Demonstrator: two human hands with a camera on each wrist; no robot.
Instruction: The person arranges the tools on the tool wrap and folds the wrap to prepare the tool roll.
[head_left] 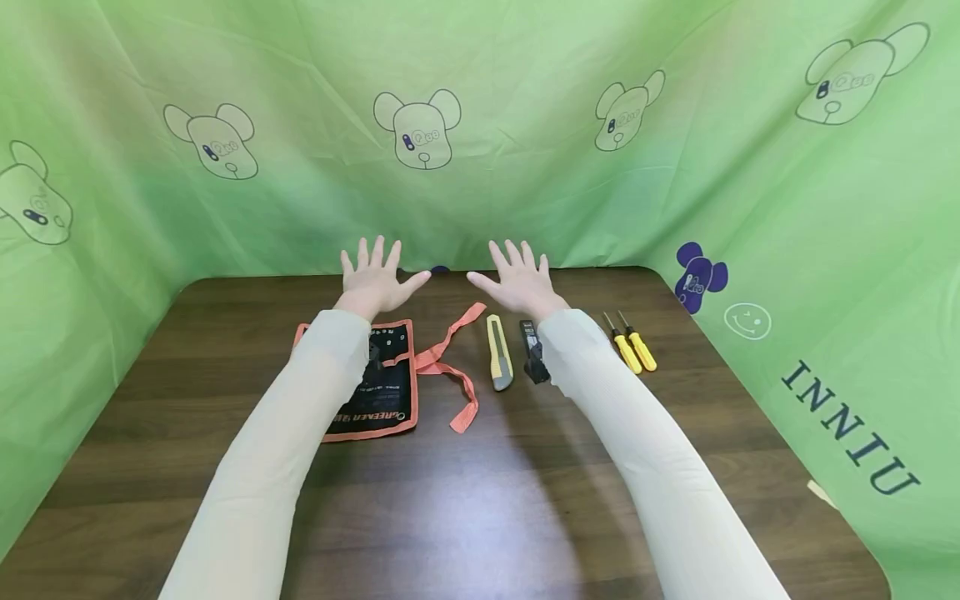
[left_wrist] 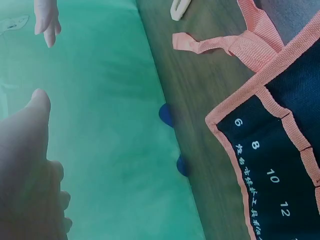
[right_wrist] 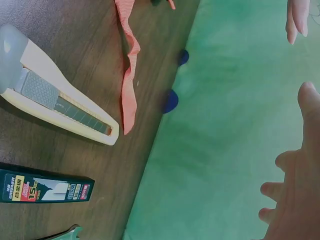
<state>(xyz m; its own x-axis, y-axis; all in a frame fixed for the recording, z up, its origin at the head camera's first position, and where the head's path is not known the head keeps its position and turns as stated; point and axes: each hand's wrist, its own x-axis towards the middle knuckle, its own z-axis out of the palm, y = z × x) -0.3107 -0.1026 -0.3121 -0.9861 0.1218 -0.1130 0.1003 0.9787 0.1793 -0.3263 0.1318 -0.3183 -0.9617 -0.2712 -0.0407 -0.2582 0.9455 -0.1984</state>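
Both hands reach out over the far part of the table with fingers spread and nothing held. My left hand (head_left: 375,283) is just beyond a black tool pouch (head_left: 390,392) with orange edging, partly covered by the left sleeve. Orange tie straps (head_left: 442,354) trail from the pouch toward the middle. My right hand (head_left: 521,283) is beyond a yellow utility knife (head_left: 498,354) and a small dark box (right_wrist: 47,186) with a printed label. In the right wrist view the knife lies flat, its grey slider and blade slot facing up. The right sleeve overlaps the box's side in the head view.
Two screwdrivers (head_left: 633,350) with yellow handles lie right of the right forearm. A green curtain (head_left: 517,200) with printed bear heads hangs around the back and sides of the brown wooden table (head_left: 480,500).
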